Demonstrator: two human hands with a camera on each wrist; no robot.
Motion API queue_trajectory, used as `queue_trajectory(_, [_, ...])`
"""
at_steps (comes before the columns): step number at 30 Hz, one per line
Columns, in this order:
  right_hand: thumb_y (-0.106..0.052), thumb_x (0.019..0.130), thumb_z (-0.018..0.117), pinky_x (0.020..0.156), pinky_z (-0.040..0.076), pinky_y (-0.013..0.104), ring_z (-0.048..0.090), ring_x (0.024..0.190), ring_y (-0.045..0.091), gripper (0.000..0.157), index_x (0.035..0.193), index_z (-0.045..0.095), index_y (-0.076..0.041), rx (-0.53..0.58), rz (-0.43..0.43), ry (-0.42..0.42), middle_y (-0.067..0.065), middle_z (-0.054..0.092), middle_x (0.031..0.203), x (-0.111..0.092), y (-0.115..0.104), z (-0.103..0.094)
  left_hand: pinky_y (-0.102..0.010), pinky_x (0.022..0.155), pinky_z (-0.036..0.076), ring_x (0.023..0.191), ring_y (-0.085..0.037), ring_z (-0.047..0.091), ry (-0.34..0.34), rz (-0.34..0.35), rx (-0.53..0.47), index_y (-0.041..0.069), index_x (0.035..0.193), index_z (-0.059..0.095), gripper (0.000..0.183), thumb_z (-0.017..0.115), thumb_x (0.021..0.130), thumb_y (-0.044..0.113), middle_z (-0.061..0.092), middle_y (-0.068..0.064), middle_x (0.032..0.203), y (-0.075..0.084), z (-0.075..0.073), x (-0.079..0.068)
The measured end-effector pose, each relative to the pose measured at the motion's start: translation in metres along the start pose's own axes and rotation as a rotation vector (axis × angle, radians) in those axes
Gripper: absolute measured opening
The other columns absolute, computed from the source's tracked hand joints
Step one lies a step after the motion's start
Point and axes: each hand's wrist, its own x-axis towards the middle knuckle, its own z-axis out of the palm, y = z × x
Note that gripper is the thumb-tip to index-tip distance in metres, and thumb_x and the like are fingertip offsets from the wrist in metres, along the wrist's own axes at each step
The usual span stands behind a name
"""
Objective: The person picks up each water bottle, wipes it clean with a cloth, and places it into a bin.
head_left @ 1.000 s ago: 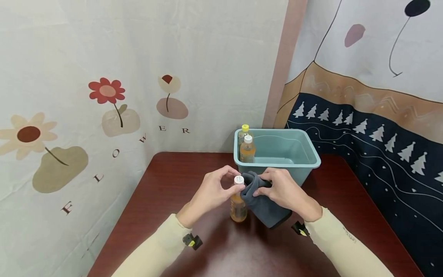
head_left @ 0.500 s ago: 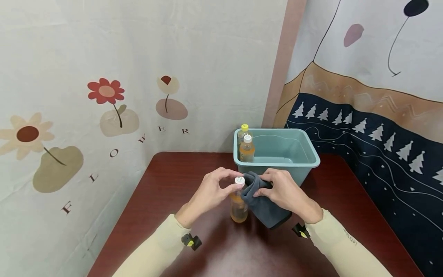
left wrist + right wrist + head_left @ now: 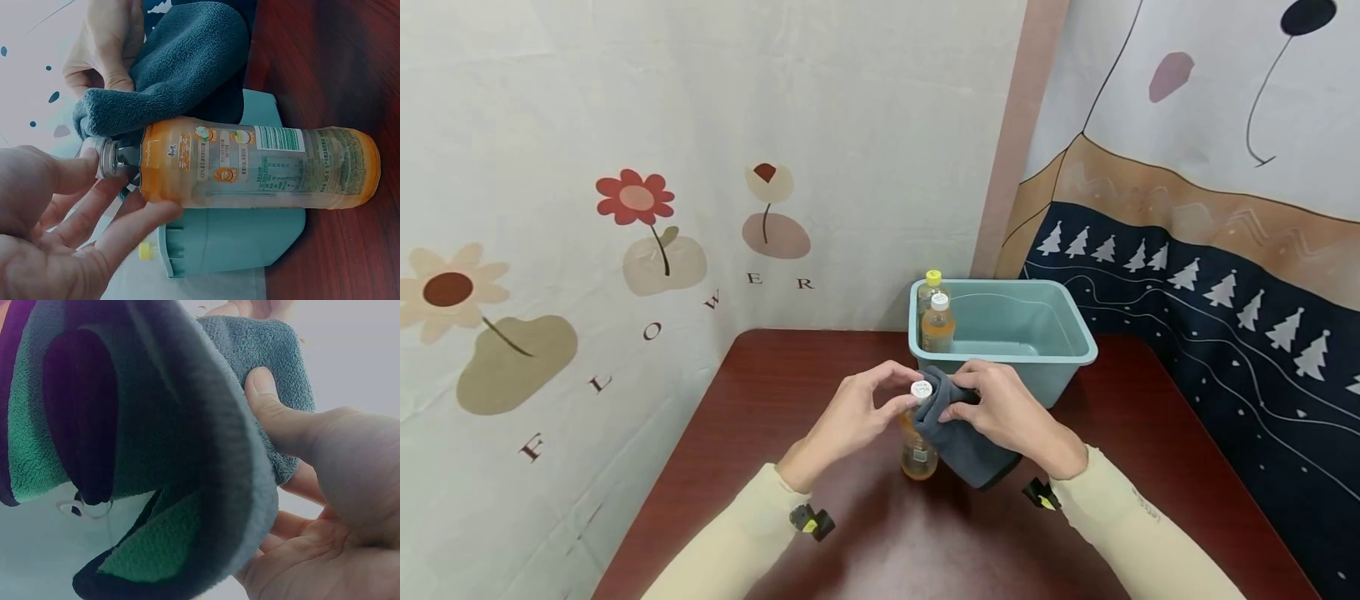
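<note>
An orange-labelled drink bottle (image 3: 219, 165) with a white cap (image 3: 921, 389) stands upright on the table. My left hand (image 3: 857, 408) pinches it at the cap and neck between thumb and fingers. A dark grey-blue towel (image 3: 966, 446), its fuzzy pile plain in the left wrist view, is bunched in my right hand (image 3: 1007, 408), thumb pressed into the fold. The towel's rolled edge lies along the bottle's neck and shoulder, hiding part of them in the head view. In the right wrist view the towel (image 3: 237, 462) hangs in loose folds with a dark border.
Just behind my hands a light-blue plastic tub (image 3: 1060, 358) stands on the dark red table (image 3: 790, 375). At its left end are a white-capped bottle (image 3: 937, 329) and a yellow-capped bottle (image 3: 932, 283). Printed fabric (image 3: 865, 167) hangs behind the table.
My right hand has shifted slightly left, bringing the towel further over the bottle's neck. My left hand keeps its hold at the cap, and the bottle stays nearly in place.
</note>
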Motion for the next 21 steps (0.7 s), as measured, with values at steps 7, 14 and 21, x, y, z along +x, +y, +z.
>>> queue_trajectory(7, [-0.02,0.096,0.099,0.083,0.062,0.028,0.071,0.099,0.013,0.035,0.127,0.09,-0.007,-0.018,0.01,-0.041,0.002,0.08,0.112,0.003,-0.007,0.007,-0.038,0.097,0.065,0.125,-0.017,0.08,-0.004,-0.002,-0.007,0.03,0.135,0.079,0.03,0.088,0.108,0.022,0.085,0.007,0.135,0.001,0.001,0.001])
queue_trajectory(14, [-0.016,0.093,0.1,0.081,0.066,0.026,0.073,0.097,0.013,0.038,0.127,0.089,-0.002,-0.063,0.025,-0.104,0.006,0.077,0.111,-0.001,-0.004,0.014,-0.054,0.11,0.066,0.131,-0.021,0.081,-0.019,0.007,-0.002,0.027,0.135,0.076,0.029,0.087,0.109,0.022,0.084,0.004,0.136,0.001,0.0,0.0])
queue_trajectory(21, [-0.008,0.095,0.098,0.075,0.061,0.022,0.076,0.096,0.017,0.022,0.115,0.092,-0.006,-0.079,0.021,-0.126,0.004,0.077,0.103,-0.008,0.014,0.036,-0.05,0.112,0.065,0.131,-0.019,0.079,-0.043,0.038,0.014,0.024,0.144,0.078,0.035,0.084,0.111,0.021,0.083,0.005,0.137,0.0,-0.002,0.0])
